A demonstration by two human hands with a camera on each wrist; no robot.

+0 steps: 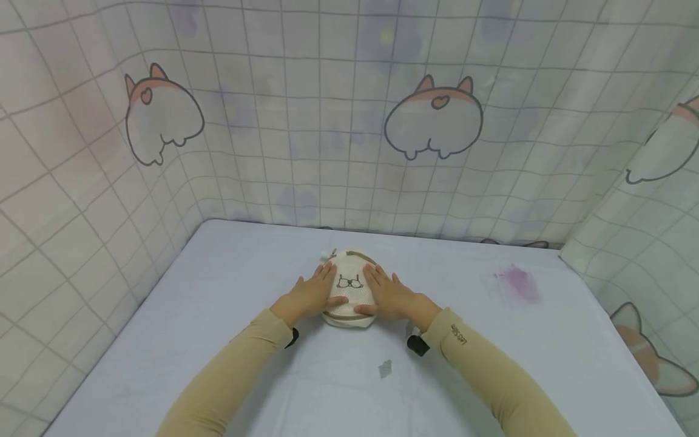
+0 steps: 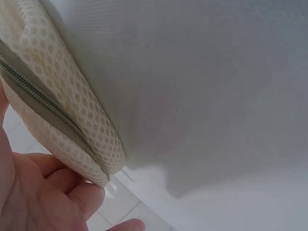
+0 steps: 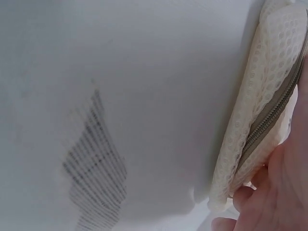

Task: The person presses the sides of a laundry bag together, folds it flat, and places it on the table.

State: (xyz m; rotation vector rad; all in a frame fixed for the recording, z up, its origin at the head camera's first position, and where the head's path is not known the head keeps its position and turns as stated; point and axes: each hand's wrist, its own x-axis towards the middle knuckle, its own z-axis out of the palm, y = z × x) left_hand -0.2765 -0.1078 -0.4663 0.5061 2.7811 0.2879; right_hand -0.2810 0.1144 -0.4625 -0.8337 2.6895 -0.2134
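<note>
A small cream mesh pouch with a dark glasses motif on its top lies on the table. A zipper runs round its side, and honeycomb mesh shows below it in both wrist views. My left hand lies on the pouch's left side with its fingers straight and pointing away from me. On the opposite side my right hand rests the same way, fingers extended over the edge. Both thumbs point inward across the near part of the top.
The white-covered table bears a pink stain at right and a grey patch near the front. Behind stands a checked curtain with cartoon animals. Dark straps show beneath the wrists.
</note>
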